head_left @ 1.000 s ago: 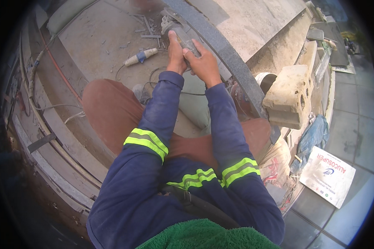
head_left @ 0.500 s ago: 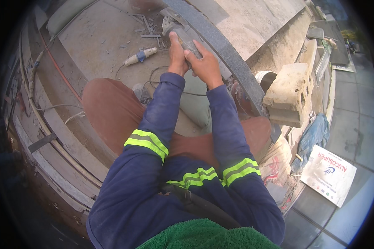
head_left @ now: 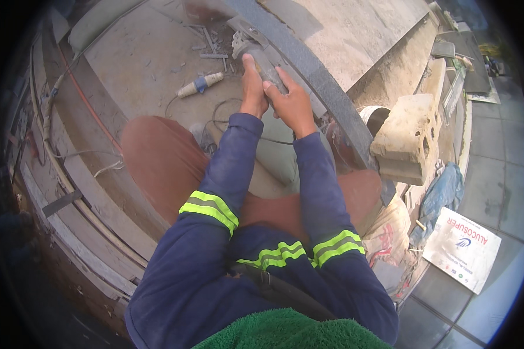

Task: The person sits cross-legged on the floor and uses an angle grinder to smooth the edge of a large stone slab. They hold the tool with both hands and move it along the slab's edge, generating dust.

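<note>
you've got both hands clenched round the grey power tool (head_left: pixel 262 58), left hand (head_left: pixel 253 93) on its near side and right hand (head_left: pixel 294 104) just behind, with the tool sitting against the dark curved stone strip (head_left: pixel 326 93) up past your knees, a block (head_left: pixel 410 136) off right.

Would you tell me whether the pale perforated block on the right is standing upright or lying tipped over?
Tipped: the block lies on its side by the dark curved slab, holes facing sideways.
</note>
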Available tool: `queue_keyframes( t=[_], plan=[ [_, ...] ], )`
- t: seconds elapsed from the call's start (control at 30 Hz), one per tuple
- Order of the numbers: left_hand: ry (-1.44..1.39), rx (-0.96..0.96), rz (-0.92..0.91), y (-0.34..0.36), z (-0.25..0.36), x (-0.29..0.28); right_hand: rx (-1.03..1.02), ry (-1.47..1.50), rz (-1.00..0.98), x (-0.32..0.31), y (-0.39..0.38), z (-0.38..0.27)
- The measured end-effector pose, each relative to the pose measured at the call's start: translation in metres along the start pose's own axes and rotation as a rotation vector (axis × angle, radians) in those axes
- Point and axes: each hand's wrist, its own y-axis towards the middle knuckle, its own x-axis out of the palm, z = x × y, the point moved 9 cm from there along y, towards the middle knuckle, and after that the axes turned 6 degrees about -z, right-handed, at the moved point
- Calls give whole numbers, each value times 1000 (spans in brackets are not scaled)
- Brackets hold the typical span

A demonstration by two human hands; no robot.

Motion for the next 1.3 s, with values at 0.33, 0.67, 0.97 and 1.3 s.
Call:
queue_keyframes(
  t=[0.33,0.67,0.97,1.3],
  plan=[
    [-50,3,-26,13,-1,-7,-16,1,17,6,8,0],
    [-49,9,-2,18,10,-3,-54,-48,41,9,23,-2],
    [-36,27,12,37,13,-11,-91,-91,44,11,38,-8],
    [-34,34,29,43,12,-14,-97,-116,33,13,48,-1]
  ],
)
